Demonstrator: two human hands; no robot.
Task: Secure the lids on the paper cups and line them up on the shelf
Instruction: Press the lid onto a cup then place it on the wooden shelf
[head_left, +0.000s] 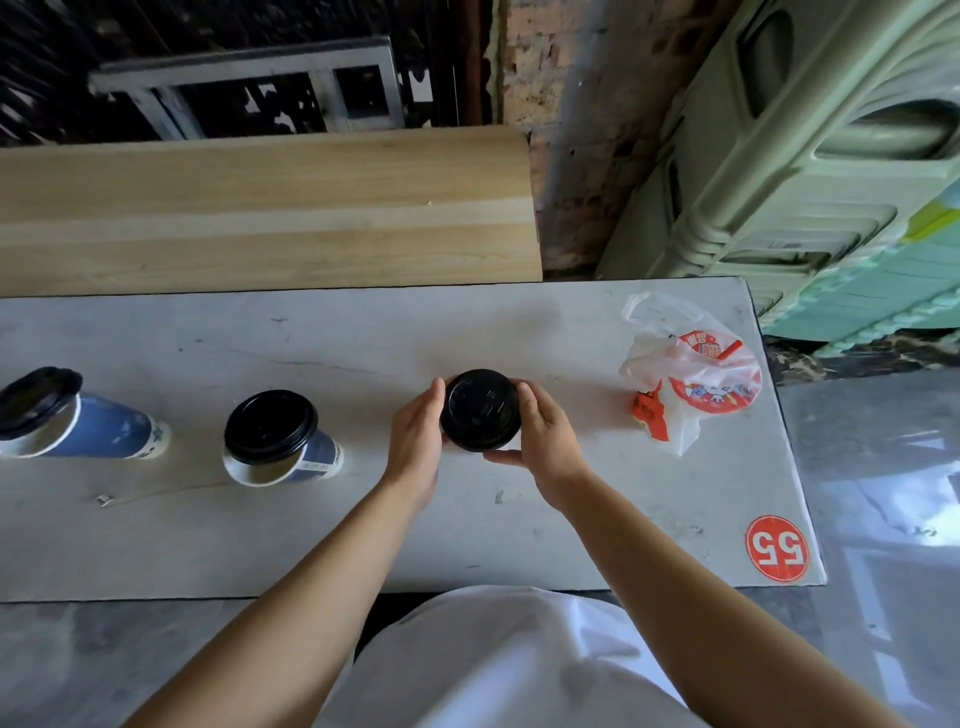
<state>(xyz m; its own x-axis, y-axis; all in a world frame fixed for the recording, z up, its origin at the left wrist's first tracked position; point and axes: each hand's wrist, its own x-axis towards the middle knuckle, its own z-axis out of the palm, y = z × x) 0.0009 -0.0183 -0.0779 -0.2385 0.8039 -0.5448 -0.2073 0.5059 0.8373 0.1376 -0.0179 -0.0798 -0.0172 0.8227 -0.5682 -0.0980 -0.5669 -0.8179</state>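
Observation:
A paper cup with a black lid (480, 409) stands mid-table, seen from above so the lid hides its body. My left hand (415, 441) cups its left side and my right hand (545, 441) cups its right side, fingers wrapped around the rim. To the left, a blue-and-white paper cup (311, 454) stands with a black lid (270, 426) resting askew on it, part of the white rim showing. At the far left another blue cup (104, 428) carries a tilted black lid (36, 397).
The grey table (363, 338) has a red "55" sticker (777, 547) at its front right. A plastic bag with a red-printed sealed cup (696, 379) sits at the right. A wooden shelf board (260, 208) runs behind the table. A pale green plastic barrier (805, 156) stands at back right.

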